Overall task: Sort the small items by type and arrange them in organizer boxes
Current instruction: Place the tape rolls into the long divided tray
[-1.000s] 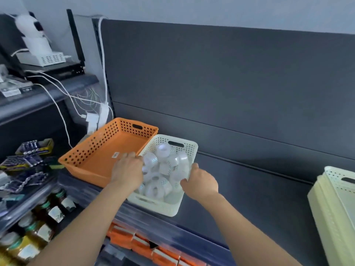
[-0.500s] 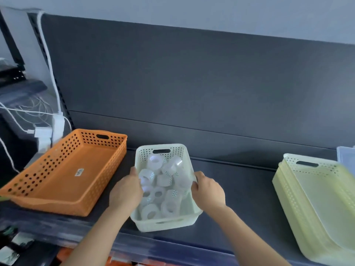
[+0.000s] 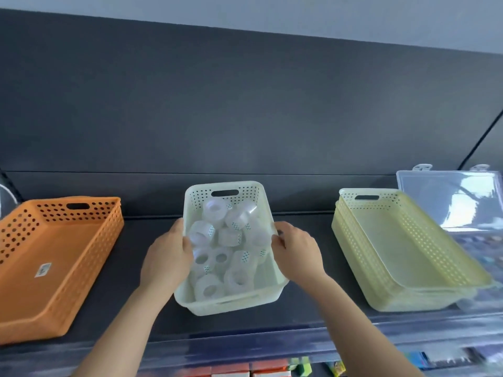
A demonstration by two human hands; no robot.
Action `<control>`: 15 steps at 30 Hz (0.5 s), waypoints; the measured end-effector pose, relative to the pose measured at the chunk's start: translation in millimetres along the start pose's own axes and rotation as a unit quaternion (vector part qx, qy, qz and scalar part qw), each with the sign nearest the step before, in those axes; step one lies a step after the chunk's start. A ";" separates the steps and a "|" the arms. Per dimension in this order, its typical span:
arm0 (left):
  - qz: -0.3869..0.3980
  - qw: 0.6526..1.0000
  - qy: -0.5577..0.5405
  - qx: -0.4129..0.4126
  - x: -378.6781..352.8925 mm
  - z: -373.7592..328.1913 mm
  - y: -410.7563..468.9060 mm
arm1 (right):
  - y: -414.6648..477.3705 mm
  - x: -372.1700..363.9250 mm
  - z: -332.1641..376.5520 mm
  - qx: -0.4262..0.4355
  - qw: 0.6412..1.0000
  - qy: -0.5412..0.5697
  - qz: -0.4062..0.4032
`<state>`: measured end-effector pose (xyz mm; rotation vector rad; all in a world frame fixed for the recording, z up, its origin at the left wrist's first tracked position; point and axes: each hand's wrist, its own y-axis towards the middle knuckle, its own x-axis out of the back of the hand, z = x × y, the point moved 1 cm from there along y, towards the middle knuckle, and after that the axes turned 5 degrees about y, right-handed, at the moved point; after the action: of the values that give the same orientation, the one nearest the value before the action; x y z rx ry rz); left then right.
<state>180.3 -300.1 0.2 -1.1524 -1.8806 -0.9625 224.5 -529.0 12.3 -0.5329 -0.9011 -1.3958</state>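
Dark shelf bearing orange basket, left, and stacked yellow baskets, right. White basket, against the orange one a second ago, now stands apart between them. Left hand and right hand grip its side rims, fingers curled round them. Tape rolls fill it.

L of the grip: orange basket cut off by the frame's L edge; label on its floor too small to read. At the grip: most fingers of left hand and right hand hidden behind the hands' backs and the white basket wall. Tape rolls overlap, no. unclear. R of the grip: yellow baskets nested, count unclear; clear box cut by R edge, contents blurred. Below the grip: goods on the lower shelf blurred, cut by bottom edge.
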 end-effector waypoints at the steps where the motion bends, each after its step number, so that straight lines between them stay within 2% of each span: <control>1: 0.003 1.000 -0.006 -0.008 1.0 -7.7 0.2 | -2.0 7.7 -3.0 0.000 1.000 0.000 -0.009; 15: -0.001 0.995 -0.042 -0.093 9.1 -152.5 -40.0 | -55.4 146.5 -69.3 -0.001 0.996 0.020 -0.092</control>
<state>169.5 -441.5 69.7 -1.3183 -1.8894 -1.1263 176.7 -679.5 78.6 -0.4293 -0.9342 -1.5695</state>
